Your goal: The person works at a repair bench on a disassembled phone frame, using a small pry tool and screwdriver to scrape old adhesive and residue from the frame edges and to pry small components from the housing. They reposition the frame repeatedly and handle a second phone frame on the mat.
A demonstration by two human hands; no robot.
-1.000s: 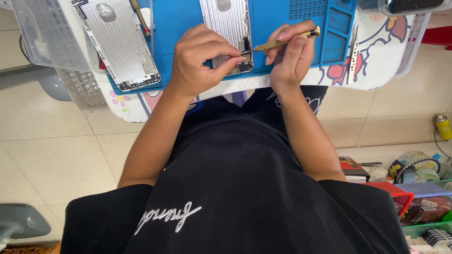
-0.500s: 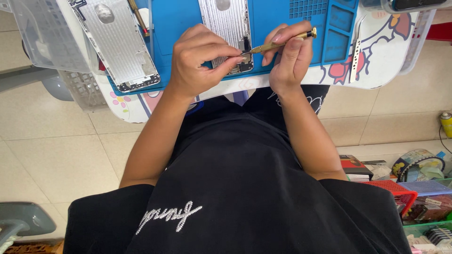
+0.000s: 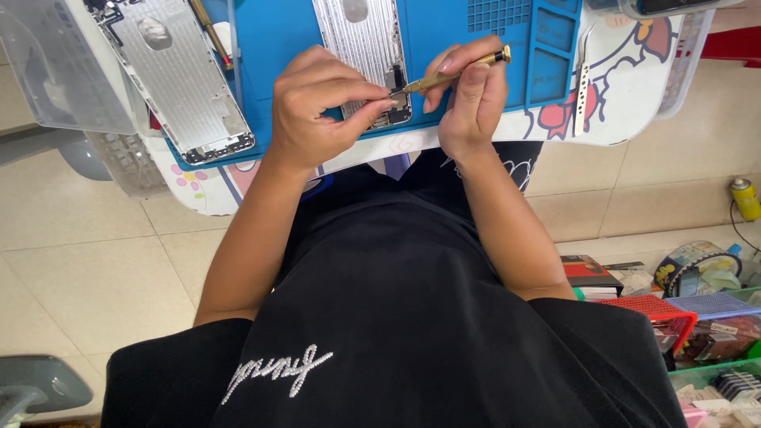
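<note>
A silver phone housing (image 3: 365,47) lies open on a blue work mat (image 3: 277,47). My left hand (image 3: 317,107) rests on the housing's near end, with finger and thumb pinched on a small part by the lower edge. My right hand (image 3: 472,95) grips a gold precision screwdriver (image 3: 456,71), whose tip meets the housing just beside my left fingertips. A second silver phone housing (image 3: 178,79) lies tilted on the mat's left side.
Metal tweezers (image 3: 584,79) lie on the patterned white table (image 3: 626,103) right of the mat. A clear plastic tray (image 3: 55,71) sits at the left. Baskets and boxes of parts (image 3: 705,317) stand on the tiled floor at the right, with a yellow can (image 3: 745,198).
Both hands stay on the housing. The screwdriver's handle has tipped slightly as my right fingers work it; the view has shifted a little.
</note>
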